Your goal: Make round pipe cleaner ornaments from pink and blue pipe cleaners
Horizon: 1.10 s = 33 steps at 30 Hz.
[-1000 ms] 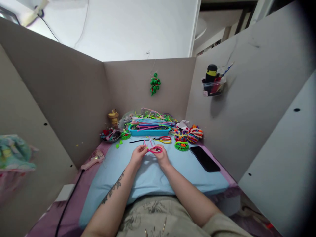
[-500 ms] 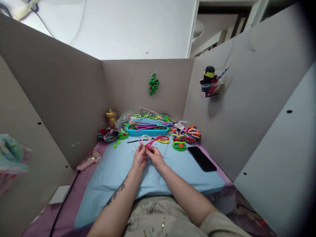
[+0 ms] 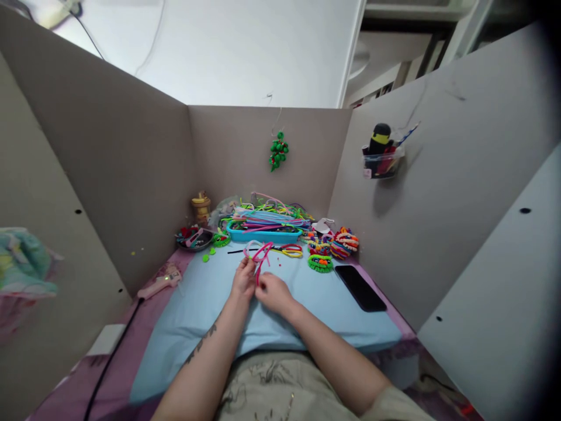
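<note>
Left hand [image 3: 244, 279] pinches a looped piece of pale and hot-pink fuzzy stems [image 3: 263, 249]; right hand [image 3: 274, 292], fingers curled, grips its lower end. Piece is above the pale-blue cloth [image 3: 311, 304], before the turquoise plastic tray [image 3: 265, 237]. Judgement: steady the crossing, bend gradually, avoid kinks. Flat black phone [image 3: 360, 288] lies right; grey panels [image 3: 228, 155] enclose the table.

The left hand [image 3: 243, 279] is pinching looped pink strands [image 3: 258, 271], the right hand [image 3: 272, 292] gripping their lower end — beyond, red-and-yellow scissors [image 3: 293, 254] are lying before a blue tray [image 3: 263, 237] of colourful stems [image 3: 274, 217]; a black phone [image 3: 360, 288] is resting on the right.
</note>
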Available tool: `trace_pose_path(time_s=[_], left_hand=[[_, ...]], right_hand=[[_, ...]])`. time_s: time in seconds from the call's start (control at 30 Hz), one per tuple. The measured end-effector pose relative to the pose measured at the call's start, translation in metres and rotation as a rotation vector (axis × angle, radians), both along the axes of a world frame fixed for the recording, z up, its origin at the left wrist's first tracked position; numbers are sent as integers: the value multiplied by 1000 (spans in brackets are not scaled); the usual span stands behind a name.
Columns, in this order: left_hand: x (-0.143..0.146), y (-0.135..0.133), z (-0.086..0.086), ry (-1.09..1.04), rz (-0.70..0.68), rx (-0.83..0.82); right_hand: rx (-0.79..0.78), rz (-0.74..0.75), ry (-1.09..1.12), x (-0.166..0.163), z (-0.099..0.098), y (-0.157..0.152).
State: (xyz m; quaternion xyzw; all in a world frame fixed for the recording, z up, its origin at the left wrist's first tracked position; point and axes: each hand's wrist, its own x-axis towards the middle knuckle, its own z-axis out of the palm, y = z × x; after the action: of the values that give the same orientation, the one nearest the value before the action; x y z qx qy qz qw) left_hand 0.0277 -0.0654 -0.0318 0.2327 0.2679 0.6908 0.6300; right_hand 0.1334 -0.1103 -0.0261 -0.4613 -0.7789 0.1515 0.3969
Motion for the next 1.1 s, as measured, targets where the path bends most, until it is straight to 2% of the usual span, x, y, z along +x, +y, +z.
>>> trace_pose_path(time_s=[0.1, 0.17, 0.27, 0.3, 0.33, 0.37, 0.4, 0.47, 0.53, 0.63, 0.77, 0.9, 1.1], left_hand=[[-11, 3, 1, -79, -47, 4], [-16, 4, 2, -100, -65, 1], [-17, 5, 2, -101, -59, -18], [-17, 5, 2, -98, -43, -23], [-16, 5, 2, -92, -24, -27], [-15, 6, 3, -81, -1, -32], [-14, 6, 3, -67, 23, -38], [-12, 5, 3, -23, 65, -48], [-9, 5, 2, 34, 96, -30], [-6, 3, -1, 123, 123, 43], [-1, 1, -4, 226, 125, 91], [2, -1, -4, 283, 96, 100], [3, -2, -5, 269, 70, 79]], right_hand=[[38, 216, -475, 10, 14, -36], [-1, 364, -613, 21, 28, -52], [-171, 560, -628, 41, 51, -51], [-268, 637, -596, 46, 58, -44], [-339, 650, -512, 50, 63, -34], [-377, 613, -401, 51, 65, -24], [-363, 511, -270, 50, 66, -13], [-166, 162, 16, 42, 61, 6], [64, -59, 225, 28, 49, 19], [222, -107, 326, 8, 29, 28], [263, -184, 408, 1, 12, 33], [283, -236, 429, 8, 6, 36], [395, -265, 331, 12, 1, 37]])
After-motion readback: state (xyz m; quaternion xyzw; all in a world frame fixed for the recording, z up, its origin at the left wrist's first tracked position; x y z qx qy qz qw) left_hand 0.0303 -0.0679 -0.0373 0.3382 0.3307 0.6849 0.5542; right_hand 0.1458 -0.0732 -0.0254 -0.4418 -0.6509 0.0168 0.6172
